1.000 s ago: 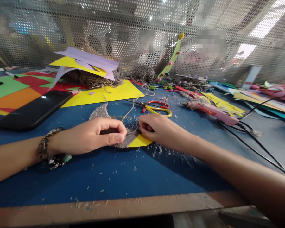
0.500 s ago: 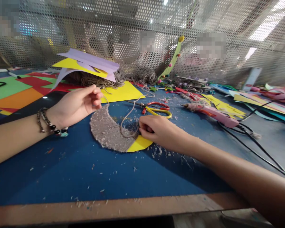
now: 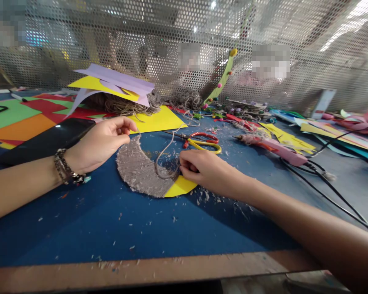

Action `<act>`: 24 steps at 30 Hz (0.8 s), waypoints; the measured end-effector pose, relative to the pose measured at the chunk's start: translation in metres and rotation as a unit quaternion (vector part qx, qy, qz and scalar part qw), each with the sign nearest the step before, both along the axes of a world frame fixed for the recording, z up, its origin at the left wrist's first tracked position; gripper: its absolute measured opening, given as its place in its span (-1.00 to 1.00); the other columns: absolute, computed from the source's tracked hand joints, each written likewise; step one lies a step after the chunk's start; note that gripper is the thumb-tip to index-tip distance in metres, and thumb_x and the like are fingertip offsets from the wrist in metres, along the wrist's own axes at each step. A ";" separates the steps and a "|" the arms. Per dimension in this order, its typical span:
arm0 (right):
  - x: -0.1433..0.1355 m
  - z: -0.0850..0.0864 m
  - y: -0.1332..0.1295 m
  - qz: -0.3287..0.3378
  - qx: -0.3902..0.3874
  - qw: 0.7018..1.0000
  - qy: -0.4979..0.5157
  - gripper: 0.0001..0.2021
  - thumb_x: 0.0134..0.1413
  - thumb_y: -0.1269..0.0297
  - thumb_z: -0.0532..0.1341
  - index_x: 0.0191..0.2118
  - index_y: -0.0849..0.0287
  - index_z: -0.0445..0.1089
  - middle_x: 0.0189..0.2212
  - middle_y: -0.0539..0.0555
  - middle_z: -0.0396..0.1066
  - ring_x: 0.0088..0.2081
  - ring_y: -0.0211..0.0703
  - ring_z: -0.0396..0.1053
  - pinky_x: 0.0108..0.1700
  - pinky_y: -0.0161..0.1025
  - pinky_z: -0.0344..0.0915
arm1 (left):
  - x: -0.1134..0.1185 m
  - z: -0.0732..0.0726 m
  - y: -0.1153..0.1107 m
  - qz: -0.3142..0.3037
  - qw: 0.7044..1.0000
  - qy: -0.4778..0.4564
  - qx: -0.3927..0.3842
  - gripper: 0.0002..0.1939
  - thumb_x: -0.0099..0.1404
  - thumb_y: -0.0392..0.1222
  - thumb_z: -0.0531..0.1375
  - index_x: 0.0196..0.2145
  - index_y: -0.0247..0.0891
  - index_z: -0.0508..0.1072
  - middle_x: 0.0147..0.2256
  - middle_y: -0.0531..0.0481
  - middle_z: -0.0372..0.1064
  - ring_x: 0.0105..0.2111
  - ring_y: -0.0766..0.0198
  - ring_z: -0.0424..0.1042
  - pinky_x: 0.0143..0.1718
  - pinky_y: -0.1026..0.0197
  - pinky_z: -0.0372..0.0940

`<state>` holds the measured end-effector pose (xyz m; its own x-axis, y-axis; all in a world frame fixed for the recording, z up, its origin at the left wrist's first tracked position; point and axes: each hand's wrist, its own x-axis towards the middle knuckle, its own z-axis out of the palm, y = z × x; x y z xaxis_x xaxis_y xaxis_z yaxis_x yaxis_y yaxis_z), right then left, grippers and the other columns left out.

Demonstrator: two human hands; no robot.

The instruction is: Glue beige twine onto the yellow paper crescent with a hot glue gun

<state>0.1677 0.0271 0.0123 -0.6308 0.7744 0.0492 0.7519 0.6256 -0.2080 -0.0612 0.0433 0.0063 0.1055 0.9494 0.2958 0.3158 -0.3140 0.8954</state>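
A crescent cutout (image 3: 144,171) lies on the blue table, mostly wrapped in grey-brown yarn; a bare yellow section (image 3: 181,186) shows at its right end. My left hand (image 3: 106,141) is at its upper left tip, thumb and fingers pinched on a short yarn end (image 3: 138,132). My right hand (image 3: 207,169) is closed at the other horn, gripping the crescent there; its fingers hide that tip. A loose strand of yarn (image 3: 164,152) loops over the crescent and runs toward the right fingers. Scissors (image 3: 204,143) with red and yellow handles lie just behind my right hand.
A pink glue gun (image 3: 282,150) with a black cable lies to the right. Behind are yarn heaps (image 3: 131,104), yellow paper (image 3: 162,119) and purple sheets (image 3: 113,77). A dark flat object (image 3: 49,141) lies left. Perforated metal mesh (image 3: 159,24) stands at the back.
My left hand has shifted slightly right and its fingers have come together at the crescent's upper tip, onto the yarn end. My right hand has stayed in place.
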 end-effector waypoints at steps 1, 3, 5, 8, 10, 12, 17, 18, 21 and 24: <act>0.000 0.000 0.000 0.003 0.001 1.000 0.000 -0.89 -0.07 0.44 -0.01 -0.55 0.19 0.04 -0.60 -0.06 0.10 -0.57 -0.40 -0.04 -0.52 -0.36 -0.13 | 0.000 0.000 0.000 -0.003 1.000 0.003 0.002 -0.84 -0.10 -0.27 0.12 -0.46 -0.27 0.24 -0.44 0.08 0.12 -0.40 0.35 0.16 -0.37 0.28 0.10; 0.000 0.000 0.000 0.005 0.001 1.000 0.001 -0.88 -0.06 0.44 -0.01 -0.55 0.19 0.04 -0.60 -0.06 0.10 -0.57 -0.39 -0.04 -0.52 -0.36 -0.13 | 0.001 0.000 -0.001 -0.006 1.000 0.005 0.002 -0.86 -0.10 -0.26 0.12 -0.49 -0.27 0.23 -0.47 0.08 0.11 -0.43 0.35 0.16 -0.40 0.28 0.10; -0.001 0.001 0.000 0.003 -0.001 1.000 0.001 -0.89 -0.07 0.44 -0.01 -0.55 0.19 0.04 -0.60 -0.05 0.11 -0.57 -0.39 -0.05 -0.52 -0.36 -0.13 | 0.000 -0.001 0.000 -0.011 1.000 0.013 0.011 -0.86 -0.08 -0.26 0.12 -0.49 -0.28 0.23 -0.47 0.08 0.13 -0.43 0.36 0.16 -0.42 0.29 0.10; -0.001 0.001 0.000 0.000 -0.004 1.000 0.001 -0.89 -0.07 0.45 -0.01 -0.55 0.19 0.04 -0.60 -0.05 0.11 -0.57 -0.39 -0.05 -0.52 -0.36 -0.13 | -0.002 -0.002 0.000 -0.032 0.997 0.053 0.040 -0.90 -0.01 -0.31 0.08 -0.45 -0.28 0.23 -0.44 0.08 0.14 -0.41 0.38 0.18 -0.41 0.31 0.10; -0.001 0.000 0.000 0.000 -0.002 1.000 0.003 -0.88 -0.07 0.45 -0.01 -0.55 0.19 0.03 -0.60 -0.05 0.11 -0.57 -0.39 -0.05 -0.51 -0.36 -0.13 | -0.004 -0.001 -0.001 -0.045 0.995 0.075 0.052 -0.96 0.05 -0.34 0.06 -0.45 -0.29 0.23 -0.44 0.10 0.14 -0.40 0.39 0.18 -0.38 0.31 0.11; -0.001 0.000 0.000 0.000 -0.001 1.000 0.005 -0.88 -0.07 0.44 -0.01 -0.55 0.19 0.03 -0.60 -0.05 0.11 -0.56 -0.39 -0.05 -0.51 -0.36 -0.13 | -0.004 0.002 -0.005 -0.062 0.989 0.107 0.081 -0.96 0.10 -0.36 0.06 -0.48 -0.29 0.24 -0.42 0.11 0.13 -0.36 0.39 0.18 -0.33 0.31 0.11; -0.001 0.001 0.001 0.002 -0.008 1.000 0.001 -0.89 -0.09 0.45 0.00 -0.55 0.19 0.04 -0.59 -0.05 0.12 -0.55 -0.38 -0.03 -0.51 -0.36 -0.13 | 0.010 0.008 -0.030 -0.198 0.910 0.273 0.241 -0.91 0.13 -0.39 0.08 -0.39 -0.26 0.27 -0.33 0.07 0.20 -0.28 0.35 0.21 -0.22 0.29 0.13; -0.001 0.001 0.000 0.005 -0.009 1.000 0.002 -0.89 -0.09 0.45 0.01 -0.55 0.19 0.04 -0.58 -0.05 0.12 -0.55 -0.38 -0.03 -0.51 -0.36 -0.13 | 0.013 0.008 -0.036 -0.241 0.891 0.296 0.245 -0.90 0.13 -0.37 0.11 -0.35 -0.24 0.29 -0.30 0.05 0.22 -0.26 0.34 0.22 -0.19 0.28 0.13; -0.001 0.001 0.000 0.009 -0.006 1.000 0.005 -0.87 -0.07 0.44 0.00 -0.56 0.19 0.02 -0.59 -0.06 0.11 -0.55 -0.38 -0.03 -0.51 -0.37 -0.12 | 0.019 0.006 -0.046 -0.315 0.824 0.355 0.310 -0.87 0.22 -0.35 0.05 -0.28 -0.25 0.34 -0.28 0.02 0.33 -0.27 0.33 0.28 -0.19 0.24 0.13; 0.000 0.001 0.000 0.011 0.001 1.000 0.008 -0.86 -0.06 0.44 0.00 -0.56 0.19 0.01 -0.60 -0.06 0.11 -0.56 -0.38 -0.03 -0.51 -0.37 -0.12 | 0.019 0.004 -0.046 -0.314 0.789 0.394 0.350 -0.81 0.28 -0.30 0.00 -0.20 -0.29 0.36 -0.24 -0.04 0.38 -0.28 0.29 0.32 -0.20 0.20 0.12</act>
<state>0.1673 0.0269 0.0130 -0.6460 0.7609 0.0614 0.7351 0.6418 -0.2185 -0.0425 -0.0027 0.0098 0.9042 0.2685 0.3320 0.2726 -0.9615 0.0353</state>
